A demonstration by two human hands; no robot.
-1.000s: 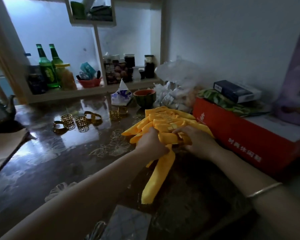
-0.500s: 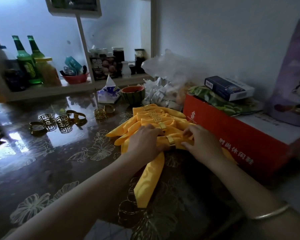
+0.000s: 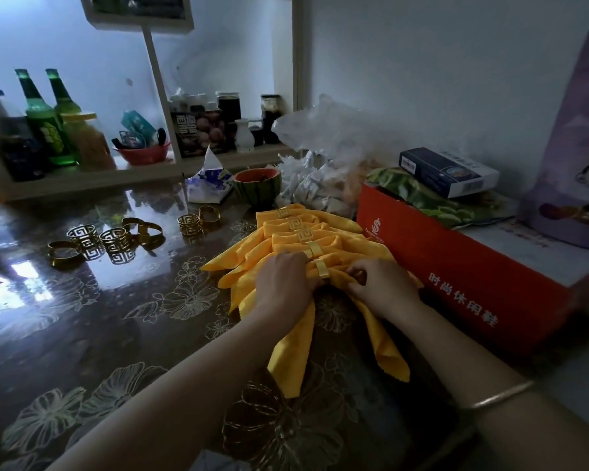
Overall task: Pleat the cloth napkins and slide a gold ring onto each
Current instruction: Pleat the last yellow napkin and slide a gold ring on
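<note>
front napkin (image 3: 291,351) lies nearest on the table (image 3: 82,317): thin yellow cloth, prob. light & floppy, no stiffness of its own. its 2 tails bend back toward the camera in a v, tips pointing near-ward. the gathered waist runs roughly l-r.

left hand (image 3: 283,283) sits palm-down over the waist, fingers curled round the bunched cloth. right hand (image 3: 381,290) pinches the cloth just right of the gold ring (image 3: 322,268), which is threaded on btwn both hands, bore l-r.

best hold, i reckon: the waist close to either side of the ring, since the pleats likely spring loose if let go. the ring looks hard & smooth, so it may slip.

behind, touching: a stack of ringed napkins (image 3: 300,232), fanned l-r. far left, well apart: loose rings (image 3: 116,239).
</note>
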